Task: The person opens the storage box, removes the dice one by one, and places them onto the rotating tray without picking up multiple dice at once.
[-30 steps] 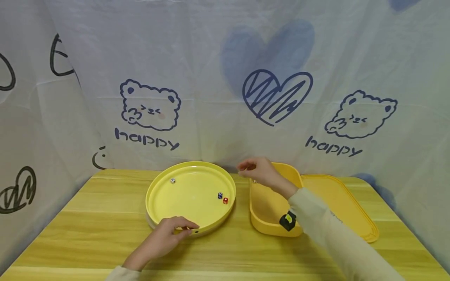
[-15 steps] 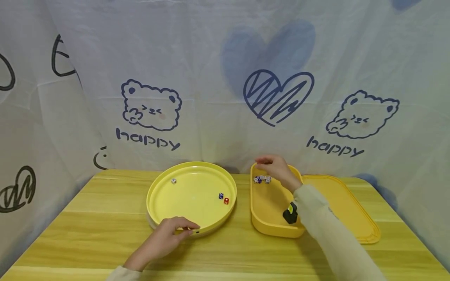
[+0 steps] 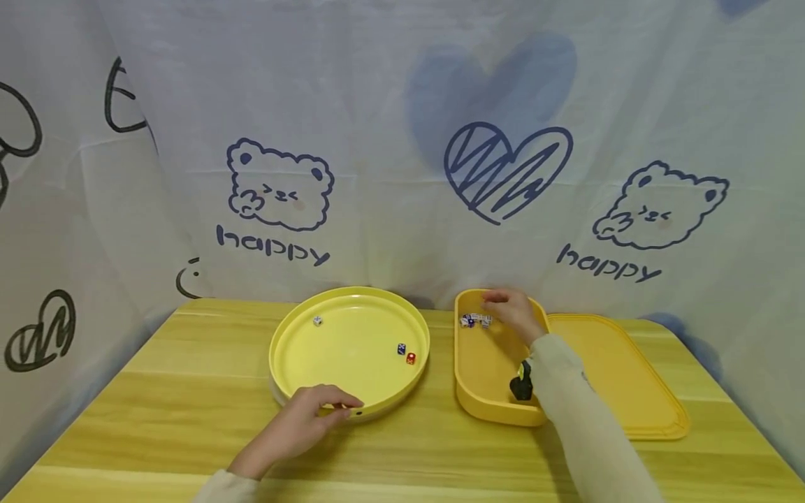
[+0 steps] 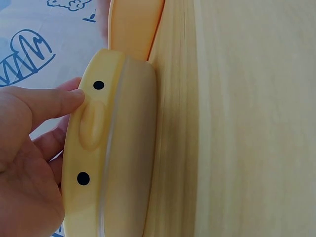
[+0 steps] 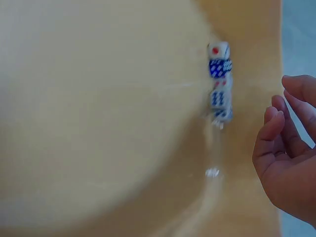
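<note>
My left hand (image 3: pixel 308 419) pinches the near rim of a round yellow tray (image 3: pixel 279 360); in the left wrist view its thumb presses the outer wall between two black dots, with the other fingers behind the rim. Inside lie a white die (image 3: pixel 317 321) at the back left, and a blue die (image 3: pixel 402 348) beside a red die (image 3: pixel 411 358) at the right. Over the far end of a deep yellow-orange box (image 3: pixel 493 412) hovers my right hand (image 3: pixel 512 311), its fingers loosely bent and nothing visible between them. White and blue dice (image 5: pixel 219 81) form a row in that box.
A flat yellow-orange lid (image 3: pixel 619 370) lies on the table right of the box, partly covered by the right sleeve (image 3: pixel 585 412). Behind the wooden table (image 3: pixel 157 391) hangs a white cloth (image 3: pixel 390 230) with bear and heart drawings.
My right hand has moved right, from the gap between tray and box to over the box's far end, and the dice there have come into view. The left hand has stayed on the tray's rim.
</note>
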Motion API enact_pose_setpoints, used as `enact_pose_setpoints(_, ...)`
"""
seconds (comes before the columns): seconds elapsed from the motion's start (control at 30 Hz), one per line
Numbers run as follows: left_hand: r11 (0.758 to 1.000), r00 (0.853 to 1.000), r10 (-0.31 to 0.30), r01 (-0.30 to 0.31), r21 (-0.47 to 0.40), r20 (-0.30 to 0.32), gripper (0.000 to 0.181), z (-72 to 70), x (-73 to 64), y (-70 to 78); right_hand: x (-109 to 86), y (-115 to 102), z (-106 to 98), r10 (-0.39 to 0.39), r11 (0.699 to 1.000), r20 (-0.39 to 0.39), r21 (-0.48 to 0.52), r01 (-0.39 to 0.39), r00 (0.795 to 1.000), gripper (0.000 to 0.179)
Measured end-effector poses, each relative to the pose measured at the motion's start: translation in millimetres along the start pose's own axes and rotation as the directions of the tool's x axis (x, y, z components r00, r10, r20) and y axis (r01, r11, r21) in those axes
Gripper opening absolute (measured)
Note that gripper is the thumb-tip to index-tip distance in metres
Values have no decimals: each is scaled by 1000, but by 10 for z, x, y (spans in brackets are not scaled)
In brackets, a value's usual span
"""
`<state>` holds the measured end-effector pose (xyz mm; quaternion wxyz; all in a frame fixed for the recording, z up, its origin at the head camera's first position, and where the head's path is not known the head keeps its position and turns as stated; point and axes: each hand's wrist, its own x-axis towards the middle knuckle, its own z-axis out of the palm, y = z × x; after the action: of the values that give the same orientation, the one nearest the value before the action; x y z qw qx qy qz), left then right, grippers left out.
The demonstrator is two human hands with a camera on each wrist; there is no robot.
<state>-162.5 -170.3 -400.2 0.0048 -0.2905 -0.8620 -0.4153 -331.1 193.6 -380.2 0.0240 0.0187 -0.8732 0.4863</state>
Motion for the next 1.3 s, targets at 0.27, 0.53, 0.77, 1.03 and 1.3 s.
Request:
enact_pose_setpoints(0.27,1000,1000,-7,7,-7,6,17,-5,5,23,-11,144,-38,-25,996,62,-81,30,998,24)
enact_pose_setpoints(0.53,1000,1000,-8,8,-4,4,17,-3,7,37,25,246,0,35,990,83,-137,-23,996,17)
enact_pose_setpoints(0.77,1000,1000,-19,19,-3,6,17,-7,17,46,57,298,35,18,984,80,-177,-4,997,15)
enact_pose_setpoints(1.03,1000,1000,-12,12,-9,9,17,-9,14,43,47,283,52,6,975,97,-223,16,995,15)
enact_pose_setpoints(1.3,1000,1000,-6,6,-12,5,17,-8,11,37,42,285,60,2,967,86,-255,20,996,10)
